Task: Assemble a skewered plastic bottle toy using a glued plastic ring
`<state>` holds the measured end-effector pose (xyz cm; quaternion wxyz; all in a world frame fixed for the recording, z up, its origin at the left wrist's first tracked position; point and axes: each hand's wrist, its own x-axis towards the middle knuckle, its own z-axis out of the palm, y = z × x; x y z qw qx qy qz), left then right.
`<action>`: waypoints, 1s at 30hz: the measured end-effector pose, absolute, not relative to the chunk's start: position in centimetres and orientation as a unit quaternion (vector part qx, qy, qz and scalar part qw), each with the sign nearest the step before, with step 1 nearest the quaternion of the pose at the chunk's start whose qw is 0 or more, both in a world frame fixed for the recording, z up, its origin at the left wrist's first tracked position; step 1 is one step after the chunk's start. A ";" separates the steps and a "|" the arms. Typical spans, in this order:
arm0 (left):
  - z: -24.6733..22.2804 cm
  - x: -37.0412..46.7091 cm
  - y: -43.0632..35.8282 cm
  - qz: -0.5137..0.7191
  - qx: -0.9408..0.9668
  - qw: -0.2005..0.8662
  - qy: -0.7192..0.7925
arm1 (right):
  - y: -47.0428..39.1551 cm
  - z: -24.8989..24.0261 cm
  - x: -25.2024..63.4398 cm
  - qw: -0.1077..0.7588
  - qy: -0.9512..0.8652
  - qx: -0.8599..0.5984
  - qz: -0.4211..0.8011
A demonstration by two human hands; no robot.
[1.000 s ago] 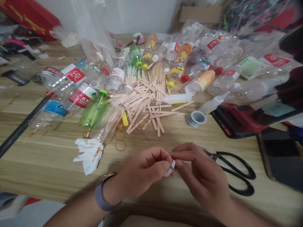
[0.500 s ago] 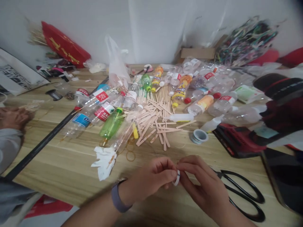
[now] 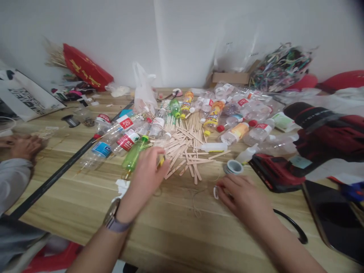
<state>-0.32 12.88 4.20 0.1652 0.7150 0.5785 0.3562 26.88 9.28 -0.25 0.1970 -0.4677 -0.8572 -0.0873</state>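
My left hand [image 3: 148, 170] reaches over the bottles, thumb and forefinger apart. Between them shows a small yellow piece [image 3: 161, 162]; the other fingertips are hidden. A green bottle [image 3: 135, 154] lies just left of this hand, and a crumpled white tissue [image 3: 122, 187] sits by its wrist. My right hand [image 3: 241, 193] pinches a small white ring [image 3: 215, 192] at its fingertips, low over the table. Thin loose string [image 3: 196, 204] lies between my hands. Beyond the right hand stands a spool of grey wire [image 3: 233, 167]. Black-handled scissors [image 3: 294, 223] are mostly covered by my right forearm.
Flat wooden sticks [image 3: 196, 163] are heaped mid-table, with several plastic bottles [image 3: 213, 117] behind. A red and black power drill [image 3: 301, 151] and a dark phone-like slab [image 3: 332, 220] are at right. Another person's hands [image 3: 25, 146] rest at far left, beyond a black strip [image 3: 57, 174].
My hands have come apart. The left moved left and forward to the bottles; the right moved slightly away with the white ring. The view has shifted a little.
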 end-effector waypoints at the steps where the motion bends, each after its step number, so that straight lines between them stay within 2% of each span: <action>1: 4.2 -1.1 13.9 0.336 0.705 0.129 0.610 | 9.3 -0.5 26.9 0.169 -0.857 -0.477 -0.101; 3: 4.0 -2.4 15.9 0.243 0.695 0.126 0.665 | 9.2 -0.8 26.7 0.132 -0.851 -0.491 -0.127; 6: 3.8 -3.3 18.1 0.150 0.691 0.181 0.684 | 9.0 -1.0 26.3 0.093 -0.845 -0.504 -0.151; 14: 5.4 -3.0 19.1 0.179 0.677 0.270 0.661 | 8.8 -1.2 26.1 0.067 -0.837 -0.525 -0.138; 16: 6.1 -2.9 18.2 0.232 0.652 0.342 0.636 | 8.8 -1.3 26.3 0.070 -0.837 -0.528 -0.129; 19: 6.8 -2.3 16.8 0.335 0.545 0.551 0.536 | 8.9 -1.2 26.4 0.077 -0.836 -0.530 -0.122; 21: 6.6 -1.4 15.9 0.382 0.468 0.649 0.463 | 8.8 -0.9 26.3 0.135 -0.835 -0.523 -0.104; 23: 5.8 -0.3 15.1 0.416 0.422 0.690 0.416 | 8.5 -0.6 25.8 0.255 -0.820 -0.511 -0.038; 25: 4.8 0.8 14.4 0.427 0.402 0.711 0.387 | 7.9 -0.5 24.9 0.362 -0.780 -0.503 0.092; 28: 3.4 2.3 13.5 0.422 0.388 0.741 0.349 | 7.0 -0.7 23.2 0.412 -0.698 -0.483 0.332; 30: 2.8 2.9 13.0 0.409 0.375 0.765 0.327 | 6.7 -1.2 22.2 0.427 -0.652 -0.446 0.441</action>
